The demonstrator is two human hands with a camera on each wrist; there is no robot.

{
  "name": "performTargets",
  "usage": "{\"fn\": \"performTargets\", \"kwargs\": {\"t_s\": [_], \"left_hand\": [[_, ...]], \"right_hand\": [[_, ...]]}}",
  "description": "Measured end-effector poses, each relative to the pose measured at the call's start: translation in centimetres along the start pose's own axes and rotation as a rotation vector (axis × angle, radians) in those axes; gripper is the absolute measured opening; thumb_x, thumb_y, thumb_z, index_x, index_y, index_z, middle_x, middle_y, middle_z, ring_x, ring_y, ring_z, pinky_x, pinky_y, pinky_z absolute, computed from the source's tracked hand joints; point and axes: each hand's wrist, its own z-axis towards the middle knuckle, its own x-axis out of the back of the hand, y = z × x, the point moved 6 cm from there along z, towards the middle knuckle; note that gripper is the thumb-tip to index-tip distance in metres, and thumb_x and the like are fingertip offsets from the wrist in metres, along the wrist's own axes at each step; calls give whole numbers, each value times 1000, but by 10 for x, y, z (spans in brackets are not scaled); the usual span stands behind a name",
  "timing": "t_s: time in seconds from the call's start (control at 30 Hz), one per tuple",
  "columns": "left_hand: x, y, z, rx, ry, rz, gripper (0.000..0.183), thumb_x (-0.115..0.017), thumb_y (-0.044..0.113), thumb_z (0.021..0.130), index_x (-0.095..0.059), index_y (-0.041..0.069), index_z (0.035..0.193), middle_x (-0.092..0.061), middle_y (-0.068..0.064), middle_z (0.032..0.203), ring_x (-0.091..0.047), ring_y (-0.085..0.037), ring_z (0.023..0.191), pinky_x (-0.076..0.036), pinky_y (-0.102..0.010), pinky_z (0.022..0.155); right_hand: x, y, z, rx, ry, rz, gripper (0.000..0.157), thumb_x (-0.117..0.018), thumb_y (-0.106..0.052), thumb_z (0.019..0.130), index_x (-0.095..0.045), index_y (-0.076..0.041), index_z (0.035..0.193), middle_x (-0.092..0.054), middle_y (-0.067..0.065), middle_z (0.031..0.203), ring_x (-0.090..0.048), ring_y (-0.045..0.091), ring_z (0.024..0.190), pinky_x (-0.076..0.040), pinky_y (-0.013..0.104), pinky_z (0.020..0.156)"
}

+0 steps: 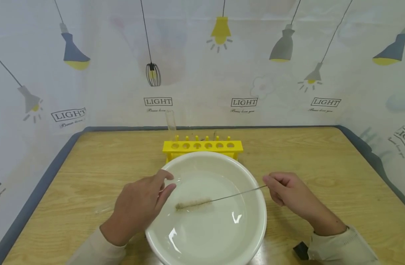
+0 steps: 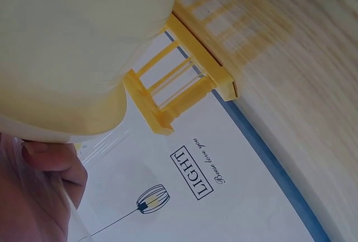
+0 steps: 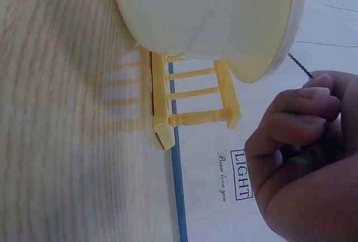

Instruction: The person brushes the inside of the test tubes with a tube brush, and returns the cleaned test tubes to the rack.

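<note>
A white basin [image 1: 259, 206] of water sits in front of me. My right hand [image 1: 290, 193] pinches the twisted wire end of a test tube brush [image 1: 194, 203] at the basin's right rim. The brush slants left across the basin, its pale bristles over the water. My left hand [image 1: 139, 200] is at the left rim, thumb and index finger curled around a clear test tube. Its glass shows faintly across the fingers [image 2: 61, 169] in the left wrist view. Behind the basin stands a yellow test tube rack [image 1: 202, 146], with a clear tube [image 1: 170, 120] upright at its left end.
The wooden table [image 1: 321, 158] extends on both sides of the basin. A white curtain [image 1: 195, 55] printed with lamps hangs behind and at the sides, with a blue-grey band along the table's edge. A small black object [image 1: 301, 251] shows beside the right sleeve.
</note>
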Motion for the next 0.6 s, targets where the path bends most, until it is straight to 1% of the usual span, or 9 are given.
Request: {"fn": "performTargets", "kwargs": {"t_s": [0.07,0.23,0.4,0.5,0.6], "left_hand": [[0,0,1,2,-7,-3,21,-62,35,98,-60,18,110,-58,11,70,-44,-3,55,-30,-18,46],[0,1,2,-8,0,-7,21,-60,36,99,-60,18,110,-59,10,70,-45,-3,55,-30,-18,46],[0,1,2,-14,6,-4,22,-60,37,99,-60,18,110,-60,10,71,-46,-3,55,-30,-18,46],[0,1,1,-13,-1,-3,22,-60,37,99,-60,18,110,-60,10,71,-46,-3,55,-30,-17,46],[1,1,1,-17,-2,-1,22,-59,37,99,-60,18,110,-60,10,71,-46,-3,55,-30,-17,46]], "right_hand": [[3,-1,-1,11,30,-3,49,-45,-27,108,-41,-3,66,-38,2,53,-36,20,45,-35,32,43],[14,-1,-3,22,107,1,53,-43,-31,108,-36,-3,64,-36,5,52,-35,24,45,-36,35,47],[20,0,-4,37,172,45,54,-41,-31,109,-32,-2,64,-33,5,53,-33,26,46,-36,35,50],[23,1,-3,51,211,71,55,-40,-31,109,-31,-2,63,-31,5,52,-32,26,46,-35,35,49],[24,2,-2,82,230,132,55,-41,-28,109,-29,-2,62,-28,6,52,-31,25,45,-32,34,47]]}}
